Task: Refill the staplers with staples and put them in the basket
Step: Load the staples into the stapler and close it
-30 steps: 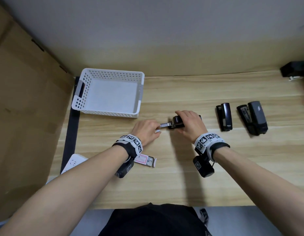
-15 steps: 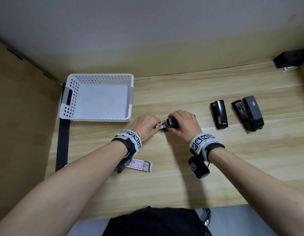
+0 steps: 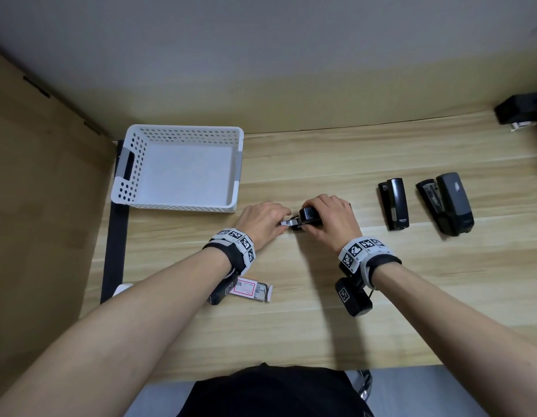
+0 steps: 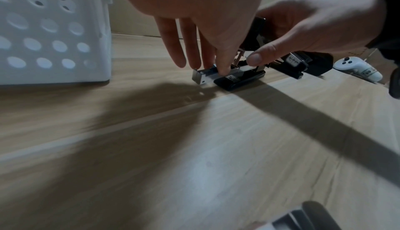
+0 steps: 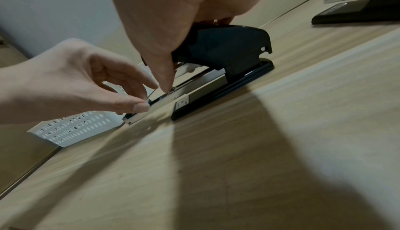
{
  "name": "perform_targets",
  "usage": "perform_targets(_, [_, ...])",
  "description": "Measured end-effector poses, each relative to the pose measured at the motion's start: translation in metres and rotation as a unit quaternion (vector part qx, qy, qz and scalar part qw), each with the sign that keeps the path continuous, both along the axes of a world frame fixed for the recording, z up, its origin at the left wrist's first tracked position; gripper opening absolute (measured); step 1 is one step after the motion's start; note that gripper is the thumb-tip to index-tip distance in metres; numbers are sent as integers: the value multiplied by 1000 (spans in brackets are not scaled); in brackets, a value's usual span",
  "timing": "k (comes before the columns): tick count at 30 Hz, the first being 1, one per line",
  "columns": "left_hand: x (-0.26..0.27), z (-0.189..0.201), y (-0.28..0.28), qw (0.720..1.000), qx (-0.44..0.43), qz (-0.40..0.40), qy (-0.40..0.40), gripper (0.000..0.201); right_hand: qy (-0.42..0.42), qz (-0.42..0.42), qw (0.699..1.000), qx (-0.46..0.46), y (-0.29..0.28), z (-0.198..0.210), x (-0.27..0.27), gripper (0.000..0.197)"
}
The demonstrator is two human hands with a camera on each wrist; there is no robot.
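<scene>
Three staplers lie on our desk (image 3: 321, 326); the open stapler (image 3: 310, 217) sits mid-desk under our right hand (image 3: 330, 219), which grips its raised top. Our left hand (image 3: 262, 222) pinches the metal magazine (image 5: 173, 99), staples unseen. A skewed strip could jam, or the spring top might snap onto our fingertips (image 4: 223, 70). The empty basket (image 3: 177, 207) stands near left, bare wood between; the other staplers (image 3: 395, 206) lie well right.

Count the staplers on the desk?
3, possibly 4: one stapler under both hands at centre, a slim stapler to its right, a bulky stapler beyond. The black object at far right is unclear.
</scene>
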State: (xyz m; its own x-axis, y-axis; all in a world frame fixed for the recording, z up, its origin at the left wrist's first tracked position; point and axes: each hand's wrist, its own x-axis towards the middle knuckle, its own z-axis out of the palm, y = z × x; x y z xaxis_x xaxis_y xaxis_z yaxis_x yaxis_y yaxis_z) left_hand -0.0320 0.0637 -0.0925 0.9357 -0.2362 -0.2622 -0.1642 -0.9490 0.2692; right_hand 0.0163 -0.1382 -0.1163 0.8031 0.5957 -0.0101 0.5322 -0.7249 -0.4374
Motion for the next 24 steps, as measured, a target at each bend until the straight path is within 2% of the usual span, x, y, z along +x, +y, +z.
perform_targets(13, [-11,-9,11,1000,-3,24,-17,22,6,-8,1000,-3,1,3,0,31])
perform_targets(21, [-22,-16,11,995,-58,59,-51,17,7,-11,1000,-2,1,3,-1,28])
perform_targets(24, [-18,-14,7,995,-55,76,-38,16,7,-12,1000,-2,1,5,-2,28])
